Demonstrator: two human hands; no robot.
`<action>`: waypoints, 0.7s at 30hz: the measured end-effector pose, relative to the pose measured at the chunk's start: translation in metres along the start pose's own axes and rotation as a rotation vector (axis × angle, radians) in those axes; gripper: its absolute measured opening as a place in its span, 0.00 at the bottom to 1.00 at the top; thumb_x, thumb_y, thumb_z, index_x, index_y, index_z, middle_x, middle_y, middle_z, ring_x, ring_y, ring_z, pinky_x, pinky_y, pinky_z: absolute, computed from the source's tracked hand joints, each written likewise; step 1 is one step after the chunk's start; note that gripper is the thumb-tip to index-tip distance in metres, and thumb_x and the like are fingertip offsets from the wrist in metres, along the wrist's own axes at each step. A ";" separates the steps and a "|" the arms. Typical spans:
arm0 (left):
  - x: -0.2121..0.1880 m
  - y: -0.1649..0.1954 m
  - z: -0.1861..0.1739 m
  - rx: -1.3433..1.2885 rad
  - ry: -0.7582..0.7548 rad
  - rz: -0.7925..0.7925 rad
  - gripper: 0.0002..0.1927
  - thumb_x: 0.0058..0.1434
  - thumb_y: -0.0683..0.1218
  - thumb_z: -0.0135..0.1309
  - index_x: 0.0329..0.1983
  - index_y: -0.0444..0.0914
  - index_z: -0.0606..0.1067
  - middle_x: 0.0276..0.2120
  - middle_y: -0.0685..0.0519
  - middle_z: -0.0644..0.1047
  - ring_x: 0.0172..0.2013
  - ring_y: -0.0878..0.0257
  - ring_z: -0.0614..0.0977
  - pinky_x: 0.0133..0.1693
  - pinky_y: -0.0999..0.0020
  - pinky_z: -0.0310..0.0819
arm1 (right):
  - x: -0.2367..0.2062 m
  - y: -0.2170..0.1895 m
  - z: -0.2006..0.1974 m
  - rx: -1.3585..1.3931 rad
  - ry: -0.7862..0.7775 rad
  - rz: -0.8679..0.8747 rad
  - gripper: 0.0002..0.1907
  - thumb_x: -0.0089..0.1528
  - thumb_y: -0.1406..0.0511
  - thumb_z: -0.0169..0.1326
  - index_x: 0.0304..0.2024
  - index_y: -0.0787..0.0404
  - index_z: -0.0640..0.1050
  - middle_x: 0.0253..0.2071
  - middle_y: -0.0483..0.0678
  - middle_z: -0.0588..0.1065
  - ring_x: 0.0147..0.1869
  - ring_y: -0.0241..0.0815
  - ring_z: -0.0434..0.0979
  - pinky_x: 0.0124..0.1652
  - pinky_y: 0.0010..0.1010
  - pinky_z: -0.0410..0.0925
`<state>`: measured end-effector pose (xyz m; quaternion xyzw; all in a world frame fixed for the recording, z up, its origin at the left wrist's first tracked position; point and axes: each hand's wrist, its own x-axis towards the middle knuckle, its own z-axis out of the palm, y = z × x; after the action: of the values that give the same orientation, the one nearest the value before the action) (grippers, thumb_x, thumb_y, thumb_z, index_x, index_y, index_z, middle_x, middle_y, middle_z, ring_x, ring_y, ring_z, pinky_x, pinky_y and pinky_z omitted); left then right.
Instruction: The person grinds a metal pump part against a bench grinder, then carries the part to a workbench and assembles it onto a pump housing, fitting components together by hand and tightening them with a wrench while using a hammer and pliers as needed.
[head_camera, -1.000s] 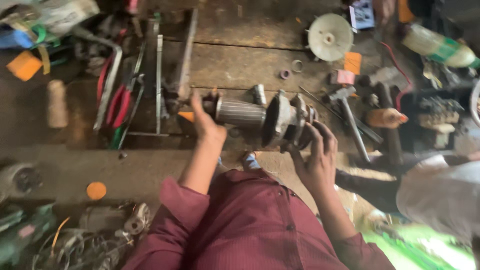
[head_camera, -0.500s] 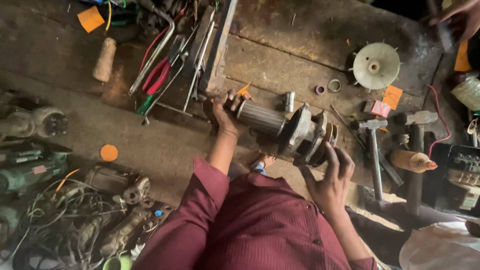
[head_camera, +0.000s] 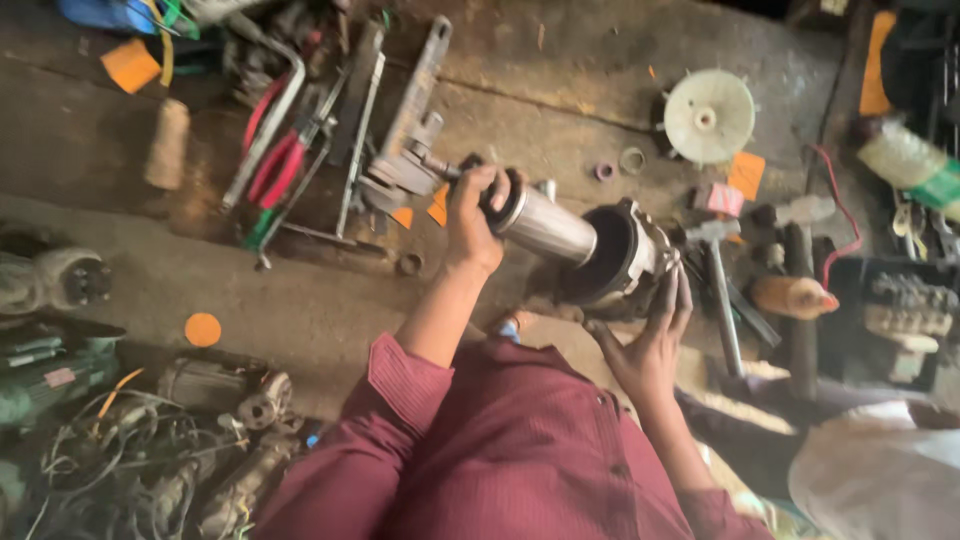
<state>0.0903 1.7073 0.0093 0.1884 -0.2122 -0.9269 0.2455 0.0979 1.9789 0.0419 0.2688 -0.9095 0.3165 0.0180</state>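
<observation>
The left hand (head_camera: 476, 215) is closed around the dark end of the rotor (head_camera: 545, 226), a smooth, shiny metal cylinder. The rotor lies tilted over the surface (head_camera: 560, 90), and its other end goes into the housing (head_camera: 620, 255), a round dark metal shell with a black hollow mouth. How deep the rotor sits inside cannot be seen. The right hand (head_camera: 650, 340) is open, fingers spread, and its fingertips touch the lower side of the housing; it does not grip.

The surface is rough, stained wood with cracks and dust. Above and to the right of the housing lies a pale round fan (head_camera: 709, 115) with small teeth at its rim. Between the fan and the housing lie two small rings (head_camera: 620, 165). Just right of the housing is a hammer (head_camera: 722, 290) with a long grey metal handle. To the left of the housing, beyond the left hand, are red pliers (head_camera: 278, 160) and long flat metal bars (head_camera: 415, 95), partly stacked. An orange disc (head_camera: 203, 329) lies far left of the housing, lower down.

At bottom left, a heap of wires and old motors (head_camera: 215, 385) is dim and hard to separate. The right edge is dark and blurred, with things cut off by the frame.
</observation>
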 end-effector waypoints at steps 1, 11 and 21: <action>-0.004 -0.005 0.008 0.055 -0.007 0.007 0.15 0.66 0.46 0.50 0.24 0.40 0.64 0.21 0.56 0.65 0.34 0.59 0.76 0.47 0.65 0.70 | -0.004 0.006 0.000 0.044 -0.003 0.043 0.67 0.49 0.54 0.73 0.78 0.67 0.46 0.76 0.68 0.51 0.79 0.68 0.53 0.72 0.50 0.56; -0.069 0.024 0.078 0.240 -0.418 0.037 0.09 0.54 0.40 0.54 0.39 0.38 0.72 0.33 0.55 0.76 0.40 0.67 0.81 0.48 0.66 0.78 | -0.017 0.001 -0.002 -0.080 -0.066 -0.017 0.67 0.41 0.53 0.75 0.74 0.67 0.53 0.74 0.69 0.55 0.78 0.71 0.54 0.72 0.52 0.54; -0.081 0.105 0.075 1.058 -0.702 0.558 0.08 0.58 0.44 0.61 0.39 0.39 0.76 0.37 0.51 0.80 0.37 0.60 0.85 0.43 0.66 0.81 | 0.026 -0.047 0.095 0.271 -0.206 -0.085 0.38 0.52 0.59 0.64 0.63 0.62 0.69 0.61 0.62 0.70 0.66 0.65 0.69 0.62 0.50 0.63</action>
<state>0.1610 1.6899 0.1429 -0.0898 -0.7430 -0.6071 0.2670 0.1123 1.8802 -0.0027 0.3379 -0.8433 0.4061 -0.0986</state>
